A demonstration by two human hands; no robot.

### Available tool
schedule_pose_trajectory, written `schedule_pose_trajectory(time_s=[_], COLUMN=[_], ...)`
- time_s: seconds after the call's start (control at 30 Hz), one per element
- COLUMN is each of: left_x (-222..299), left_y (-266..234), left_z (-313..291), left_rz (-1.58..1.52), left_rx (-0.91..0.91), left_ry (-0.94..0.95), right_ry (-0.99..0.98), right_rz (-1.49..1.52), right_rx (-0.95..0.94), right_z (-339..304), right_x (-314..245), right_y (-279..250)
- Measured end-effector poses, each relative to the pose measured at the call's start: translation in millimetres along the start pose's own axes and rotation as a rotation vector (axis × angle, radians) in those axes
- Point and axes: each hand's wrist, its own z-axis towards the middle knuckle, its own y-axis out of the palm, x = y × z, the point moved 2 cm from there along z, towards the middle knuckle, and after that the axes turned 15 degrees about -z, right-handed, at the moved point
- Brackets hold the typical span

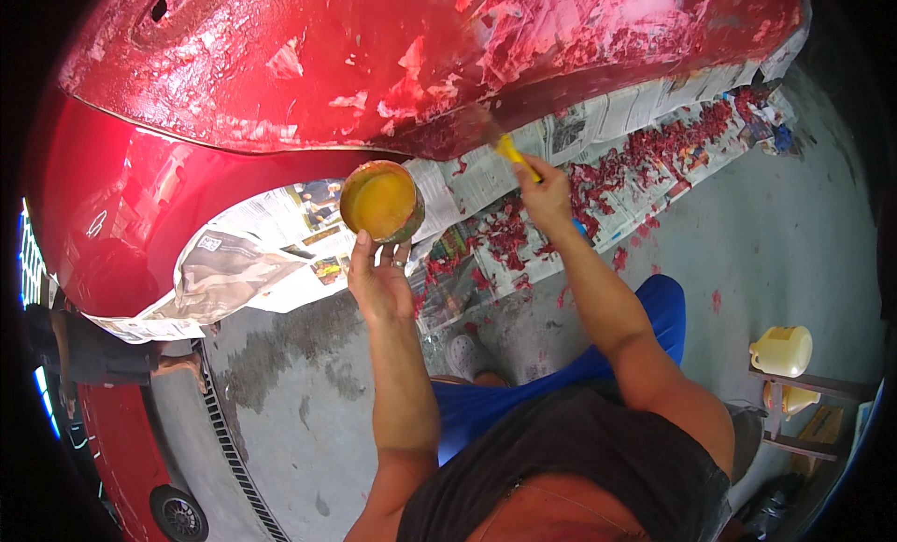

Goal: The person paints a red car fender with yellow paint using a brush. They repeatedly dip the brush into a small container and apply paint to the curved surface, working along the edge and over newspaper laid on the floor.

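Left hand [383,288]: fingers gripping the can [409,228] near-side — likely sloshy, keep level; right hand [549,202]: fingers around the light-looking brush's [510,148] handle.

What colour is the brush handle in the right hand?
Yellow: the brush handle shows best in the head view.

car body workshop, peeling red car panel [355,28], newspaper masking [238,271], paint flakes [505,243], floor drain [235,449]

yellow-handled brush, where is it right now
In the head view, the yellow-handled brush is above and slightly right of centre, held in the right hand, bristles by the red car panel's lower edge.
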Motion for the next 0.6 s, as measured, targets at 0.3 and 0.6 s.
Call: schedule_pose_trajectory(time_s=[0.3,0.6], left_x=[-21.7,-54.4], left_y=[-8.9,3.6], left_z=[3.3,-1.0], left_rz=[-0.039,0.089], left_rx=[-0.032,-0.041], left_ry=[-0.108,-0.212], right_ry=[-0.103,-0.678], right_rz=[0.096,-0.49], right_rx=[0.073,-0.471], right_z=[10.7,16.7], right_x=[-27.0,-164.7], right_y=[-92.1,-145.6])
